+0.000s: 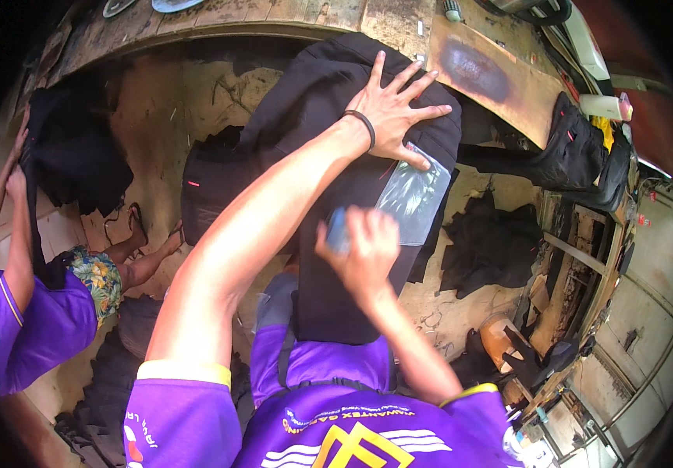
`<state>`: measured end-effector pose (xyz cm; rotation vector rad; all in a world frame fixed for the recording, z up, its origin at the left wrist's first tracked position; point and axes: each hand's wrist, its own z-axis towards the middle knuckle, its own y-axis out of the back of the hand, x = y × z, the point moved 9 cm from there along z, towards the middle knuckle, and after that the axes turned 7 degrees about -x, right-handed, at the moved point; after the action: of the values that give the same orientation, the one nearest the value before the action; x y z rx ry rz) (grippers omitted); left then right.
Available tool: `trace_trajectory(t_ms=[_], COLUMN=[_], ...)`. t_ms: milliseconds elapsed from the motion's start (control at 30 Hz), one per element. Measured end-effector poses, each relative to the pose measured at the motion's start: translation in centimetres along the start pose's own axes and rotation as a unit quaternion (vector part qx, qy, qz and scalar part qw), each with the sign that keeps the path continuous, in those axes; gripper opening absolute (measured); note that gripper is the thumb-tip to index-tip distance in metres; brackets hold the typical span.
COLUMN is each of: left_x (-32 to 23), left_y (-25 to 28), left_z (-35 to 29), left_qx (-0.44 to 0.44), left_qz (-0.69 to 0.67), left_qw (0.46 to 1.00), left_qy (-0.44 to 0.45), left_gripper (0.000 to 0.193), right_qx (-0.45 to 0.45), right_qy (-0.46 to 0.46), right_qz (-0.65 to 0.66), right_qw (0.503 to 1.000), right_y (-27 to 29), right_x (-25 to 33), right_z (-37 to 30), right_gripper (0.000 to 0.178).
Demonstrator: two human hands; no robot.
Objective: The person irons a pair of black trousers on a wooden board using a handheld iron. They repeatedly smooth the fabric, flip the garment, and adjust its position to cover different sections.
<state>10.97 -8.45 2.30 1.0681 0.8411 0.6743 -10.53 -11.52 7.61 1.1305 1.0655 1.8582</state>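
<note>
Black cloth, apparently a garment [313, 109], spreads from the bench edge down to my lap. My left hand [399, 109], with a dark band at its wrist, presses flat on its far part, fingers spread. Under the left thumb lies a clear, shiny plastic sheet [418, 191], roughly rectangular, on the cloth's right side. My right hand [364, 246] is closed and smeared by motion just left of the sheet's lower end. A small blue object [338, 231] shows in its fingers; its kind is too blurred to tell.
A wooden bench [313, 14] runs along the back, with a scorched board [484, 66] on it. Black garments [578, 152] hang at the right. Dark cloth pieces [492, 246] lie on the floor. At the left a co-worker [47, 320] handles black cloth [79, 152].
</note>
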Motion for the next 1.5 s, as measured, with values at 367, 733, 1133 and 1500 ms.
trace_trajectory(t_ms=[367, 733, 1133, 1500], left_x=[-0.2, -0.2, -8.6, -4.0], left_y=[0.1, 0.2, 0.7, 0.5], left_z=[0.1, -0.5, -3.1, -2.9], left_qx=[-0.023, -0.046, 0.021, -0.056], left_qz=[0.043, 0.067, 0.020, 0.048], left_qw=[0.999, 0.997, 0.999, 0.996], left_qy=[-0.006, 0.001, -0.013, 0.057], left_gripper=[0.110, 0.106, 0.081, 0.091], right_qx=[-0.034, -0.013, 0.079, -0.043], right_qy=[-0.010, -0.050, -0.063, 0.056], right_qz=[0.010, 0.016, 0.131, 0.094], right_qw=[0.999, 0.999, 0.986, 0.993], right_y=[1.6, 3.8, 3.3, 1.5], right_x=[-1.2, -0.5, 0.1, -3.1], right_z=[-3.4, -7.2, -22.2, -3.0], right_gripper=[0.039, 0.041, 0.052, 0.039])
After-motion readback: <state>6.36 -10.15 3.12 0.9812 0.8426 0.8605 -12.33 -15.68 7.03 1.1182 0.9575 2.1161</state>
